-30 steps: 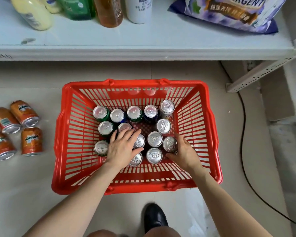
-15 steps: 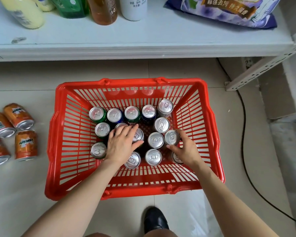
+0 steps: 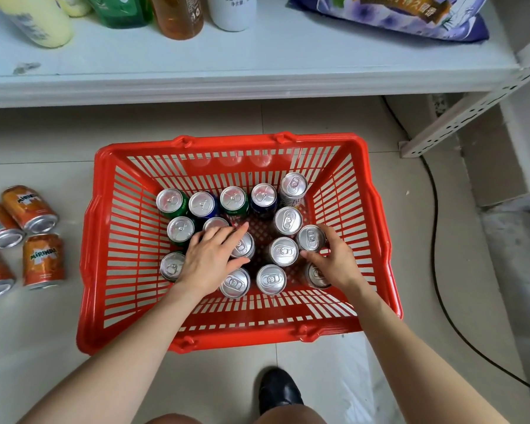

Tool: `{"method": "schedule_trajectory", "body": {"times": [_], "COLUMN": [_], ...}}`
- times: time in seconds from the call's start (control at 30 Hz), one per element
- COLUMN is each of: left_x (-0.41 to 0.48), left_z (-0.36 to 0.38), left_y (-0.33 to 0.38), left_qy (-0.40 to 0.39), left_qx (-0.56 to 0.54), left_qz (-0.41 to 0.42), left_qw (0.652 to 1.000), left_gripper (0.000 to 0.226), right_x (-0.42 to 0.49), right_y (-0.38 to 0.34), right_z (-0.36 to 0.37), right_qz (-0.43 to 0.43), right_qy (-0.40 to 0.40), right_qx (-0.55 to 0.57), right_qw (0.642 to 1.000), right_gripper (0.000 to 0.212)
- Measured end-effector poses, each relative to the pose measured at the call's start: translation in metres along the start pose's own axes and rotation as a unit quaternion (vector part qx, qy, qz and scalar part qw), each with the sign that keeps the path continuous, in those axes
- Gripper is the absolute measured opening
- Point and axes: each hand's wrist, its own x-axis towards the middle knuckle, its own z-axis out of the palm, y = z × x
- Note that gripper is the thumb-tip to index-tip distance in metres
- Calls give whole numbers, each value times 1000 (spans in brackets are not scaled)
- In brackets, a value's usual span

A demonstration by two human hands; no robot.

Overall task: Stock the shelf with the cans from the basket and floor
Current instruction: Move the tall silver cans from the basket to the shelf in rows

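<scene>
Aluminium cans (image 3: pixel 283 220), lids up, standing close-packed on the bottom of the red basket (image 3: pixel 126 228); basket on the tiled floor just in front of the white shelf (image 3: pixel 257 62). Four orange cans (image 3: pixel 43 261) lying on their sides on the tiles, left of the basket and apart from it. Left hand (image 3: pixel 210 261) spread over can tops near the basket's middle, fingers straight, released, clasping nothing visible. Right hand (image 3: pixel 338 261) curled round one silver can (image 3: pixel 311 238) at the right of the cluster, thumb on the near side, fingers on the far side.

Judged rigid while sealed, yet thin-walled and liable to dent under a hard squeeze or a drop; probably full, hence moderately weighty for one hand. Smooth metal skin, likely slippery, more so if damp. Best taken round the cylindrical wall at mid-height, thumb opposite fingers; grip on the rim from above only where neighbours block the sides. Shelf already bearing bottles (image 3: pixel 181 16) and a detergent bag (image 3: pixel 389 16) toward the back.
</scene>
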Motion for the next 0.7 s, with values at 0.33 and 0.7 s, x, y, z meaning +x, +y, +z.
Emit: {"method": "schedule_trajectory", "body": {"times": [0.33,0.7], "left_x": [-3,-48], "left_z": [-18,-121], "left_y": [9,42], "left_qy": [37,65], "left_qx": [-93,-174], "left_qz": [-6,-29], "left_qw": [995,982], "left_gripper": [72,63], "right_x": [-11,-71], "right_y": [-21,-99], "right_z": [-15,-63], "right_qz": [-21,-51], "right_qy": [41,61], "right_qx": [18,23], "right_qw": [999,997], "right_gripper": [62,58]}}
